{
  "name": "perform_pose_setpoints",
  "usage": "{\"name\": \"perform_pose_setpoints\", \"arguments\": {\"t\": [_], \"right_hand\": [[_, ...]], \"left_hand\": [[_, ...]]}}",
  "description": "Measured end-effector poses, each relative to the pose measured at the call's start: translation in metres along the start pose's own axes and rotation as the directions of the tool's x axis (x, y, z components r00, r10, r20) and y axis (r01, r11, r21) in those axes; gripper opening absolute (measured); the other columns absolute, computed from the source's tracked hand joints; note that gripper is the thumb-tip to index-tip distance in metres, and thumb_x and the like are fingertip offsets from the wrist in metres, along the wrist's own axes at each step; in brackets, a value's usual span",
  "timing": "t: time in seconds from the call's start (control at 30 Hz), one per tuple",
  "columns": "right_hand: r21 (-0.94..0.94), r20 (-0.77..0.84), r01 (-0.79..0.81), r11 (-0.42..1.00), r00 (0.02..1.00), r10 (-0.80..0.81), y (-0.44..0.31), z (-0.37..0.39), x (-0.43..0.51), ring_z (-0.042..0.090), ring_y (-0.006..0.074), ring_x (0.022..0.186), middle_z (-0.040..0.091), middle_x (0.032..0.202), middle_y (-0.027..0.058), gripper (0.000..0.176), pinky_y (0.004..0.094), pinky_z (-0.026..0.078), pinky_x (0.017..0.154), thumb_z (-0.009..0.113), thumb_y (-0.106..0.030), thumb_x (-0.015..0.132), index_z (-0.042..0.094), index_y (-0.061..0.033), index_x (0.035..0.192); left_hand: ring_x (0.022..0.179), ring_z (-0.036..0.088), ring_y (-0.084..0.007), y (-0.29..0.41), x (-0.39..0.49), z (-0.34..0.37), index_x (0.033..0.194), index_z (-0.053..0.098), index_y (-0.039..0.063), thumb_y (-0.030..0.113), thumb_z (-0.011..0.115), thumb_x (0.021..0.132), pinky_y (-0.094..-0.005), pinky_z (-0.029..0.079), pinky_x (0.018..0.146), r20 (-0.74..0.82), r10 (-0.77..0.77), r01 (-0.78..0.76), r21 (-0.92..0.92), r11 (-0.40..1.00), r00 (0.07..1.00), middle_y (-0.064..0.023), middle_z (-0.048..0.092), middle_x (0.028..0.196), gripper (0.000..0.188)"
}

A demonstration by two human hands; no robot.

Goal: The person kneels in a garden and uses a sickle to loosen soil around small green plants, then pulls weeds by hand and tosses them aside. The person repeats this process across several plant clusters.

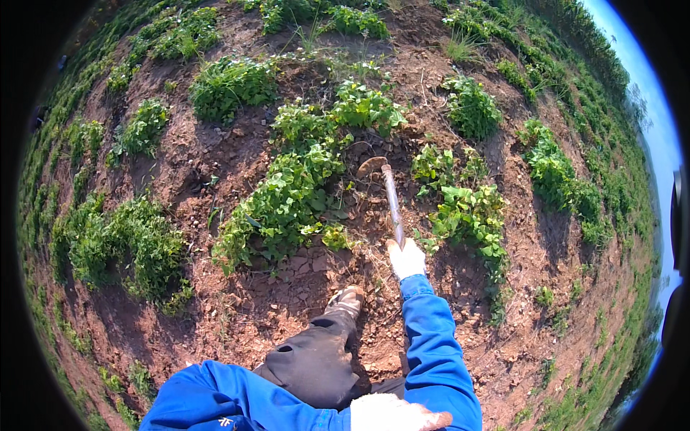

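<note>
My right hand point(407, 259), in a white work glove, is shut around the handle point(394, 207) of a short hoe. The hoe's rusty, soil-coated blade point(372, 166) is at the far end, over bare soil between leafy vine plants. My left hand point(389, 414), also gloved and discoloured at the fingertip, lies across the front of my body beside my right sleeve point(439, 350). Its fingers are partly cut off by the lower edge, so its grip is not clear. A broad clump of green vines point(294, 188) grows left of the hoe, and a yellowish-green one point(468, 213) grows right of it.
My shoe point(346, 300) stands on the reddish, cracked, cloddy soil point(302, 269) below the hoe. More vine clumps point(124, 245) grow in rows at the left, and others point(560, 169) at the right. Stray dry stems point(423, 86) lie on the slope above the blade.
</note>
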State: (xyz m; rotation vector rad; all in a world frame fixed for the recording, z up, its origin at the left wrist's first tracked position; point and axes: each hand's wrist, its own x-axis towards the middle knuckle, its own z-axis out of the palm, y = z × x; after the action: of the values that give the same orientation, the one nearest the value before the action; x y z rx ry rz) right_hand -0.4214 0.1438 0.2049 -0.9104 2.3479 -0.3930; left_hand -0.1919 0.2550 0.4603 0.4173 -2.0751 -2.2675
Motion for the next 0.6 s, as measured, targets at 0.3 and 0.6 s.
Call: {"name": "perform_pose_setpoints", "arguments": {"t": [0.3,0.6], "right_hand": [[-0.152,0.278,-0.009,0.988,0.959,0.052,0.102,-0.033,-0.195,0.069,0.0418,0.089,0.070,0.090,0.0254,0.051,0.0468,0.053,0.080,0.071,-0.050,0.083,0.065,-0.0041,0.104],[0.136,-0.020,0.138,0.981,0.990,-0.136,0.072,-0.032,-0.139,0.071,0.0314,0.075,0.070,0.080,0.0195,0.042,0.0388,0.054,0.070,0.078,-0.037,0.082,0.065,-0.0016,0.100]], "left_hand": [[0.063,0.061,-0.0265,0.004,-0.009,-0.003,0.088,0.072,0.015,0.023,0.054,0.089,-0.0411,0.048,0.060,-0.026,0.354,-0.353,0.039,0.935,0.935,-0.0101,0.063,0.073,0.020],[0.070,0.062,-0.0263,0.005,-0.005,0.006,0.101,0.067,0.016,0.026,0.054,0.090,-0.0405,0.049,0.063,0.008,0.321,-0.321,0.077,0.944,0.947,-0.0099,0.064,0.083,0.020]]}}
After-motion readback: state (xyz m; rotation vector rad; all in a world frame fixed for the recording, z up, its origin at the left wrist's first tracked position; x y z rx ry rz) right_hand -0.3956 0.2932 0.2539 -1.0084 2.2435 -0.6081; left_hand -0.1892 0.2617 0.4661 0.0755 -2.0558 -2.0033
